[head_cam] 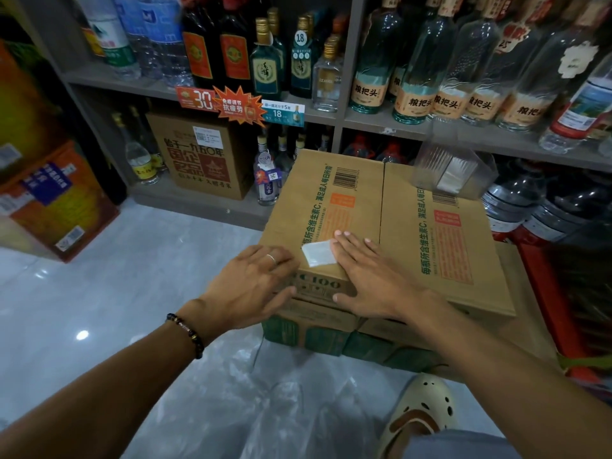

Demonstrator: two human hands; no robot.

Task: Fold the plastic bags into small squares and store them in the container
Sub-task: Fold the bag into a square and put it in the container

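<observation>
The head view looks down at a cardboard box [390,233] stacked on other cartons on a shop floor [99,293], in front of shelves of bottles [410,77]. A small folded plastic bag [318,254], white and roughly square, lies flat on the box top near its front left corner. The right hand [367,273] rests palm down on the box, fingers [347,243] together and stretched flat, just touching the right edge of the folded bag. The left hand [255,283] sits at the box's front left corner, fingers loosely spread over the edge, gripping nothing. A clear plastic container [453,167] stands at the far right of the box top, with folded bags inside it. More loose clear plastic [265,409] lies on the floor below the arms.
</observation>
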